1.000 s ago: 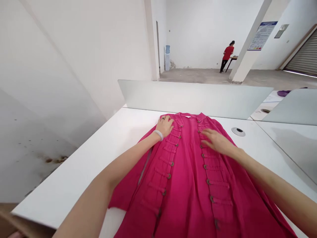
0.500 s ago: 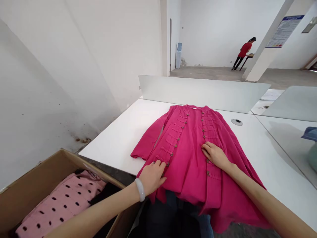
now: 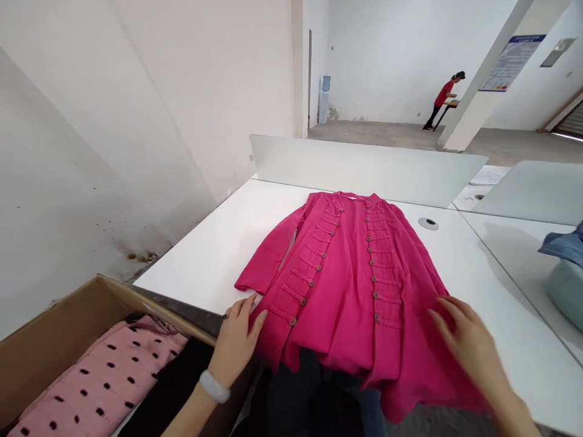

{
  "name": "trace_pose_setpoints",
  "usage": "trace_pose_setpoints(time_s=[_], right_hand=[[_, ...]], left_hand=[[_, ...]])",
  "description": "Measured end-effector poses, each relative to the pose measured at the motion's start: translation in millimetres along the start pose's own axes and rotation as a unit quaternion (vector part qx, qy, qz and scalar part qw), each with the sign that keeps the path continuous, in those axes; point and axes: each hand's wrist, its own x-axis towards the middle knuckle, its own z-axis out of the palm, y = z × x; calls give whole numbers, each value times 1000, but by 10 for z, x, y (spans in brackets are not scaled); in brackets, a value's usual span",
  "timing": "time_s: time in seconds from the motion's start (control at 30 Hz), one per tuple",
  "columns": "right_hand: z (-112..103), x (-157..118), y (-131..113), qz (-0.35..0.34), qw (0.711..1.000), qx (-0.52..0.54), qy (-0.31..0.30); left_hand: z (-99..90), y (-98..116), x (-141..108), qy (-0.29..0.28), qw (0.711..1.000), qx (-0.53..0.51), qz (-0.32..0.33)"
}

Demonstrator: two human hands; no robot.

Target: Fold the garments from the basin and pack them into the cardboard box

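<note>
A magenta long-sleeved jacket (image 3: 346,273) with a row of buttons down each front edge lies spread open on the white table (image 3: 200,255). Its hem hangs over the near edge. My left hand (image 3: 239,334), a pale bangle on its wrist, is at the jacket's left side below the sleeve cuff, thumb and fingers apart. On the other side my right hand (image 3: 464,340) hovers over or rests on the right part of the jacket, fingers apart and slightly blurred. Neither hand grips the cloth.
At the lower left stands a cardboard box (image 3: 113,291) holding a pink spotted garment (image 3: 100,376) and black cloth. A low partition (image 3: 364,173) runs along the table's far edge. Blue denim (image 3: 562,246) lies on a green rounded object (image 3: 567,291) at right. A person (image 3: 444,100) stands far back.
My left hand has left the left button edge and moved outward to the jacket's side. My right hand has let go of the right button edge and moved right and down.
</note>
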Motion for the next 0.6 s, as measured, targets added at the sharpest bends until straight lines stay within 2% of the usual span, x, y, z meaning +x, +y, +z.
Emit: trace_pose_setpoints(time_s=[0.07, 0.1, 0.17, 0.27, 0.33, 0.4, 0.47, 0.53, 0.6], right_hand=[[-33, -26, 276, 100, 993, -65, -17], [-26, -37, 332, 131, 987, -84, -40], [21, -45, 307, 154, 979, -101, -86], [78, -24, 178, 151, 975, -105, -126], [55, -8, 201, 183, 968, -113, -129], [-4, -7, 331, 242, 954, -129, -123], [-60, -21, 497, 280, 942, -140, -119], [-93, -46, 616, 270, 946, -136, -120], [-114, -65, 646, 216, 962, -135, -97]], left_hand=[[1, -31, 176, -28, 997, 65, 24], [8, -13, 264, -38, 995, 92, 29], [32, 69, 413, -47, 992, 117, 27], [48, 183, 530, -61, 993, 100, 20], [21, 175, 549, -73, 992, 99, -20], [-27, 103, 548, -80, 987, 115, -78], [-68, 17, 542, -79, 984, 124, -105], [-88, -33, 535, -74, 985, 116, -101], [-92, -29, 520, -54, 989, 109, -81]])
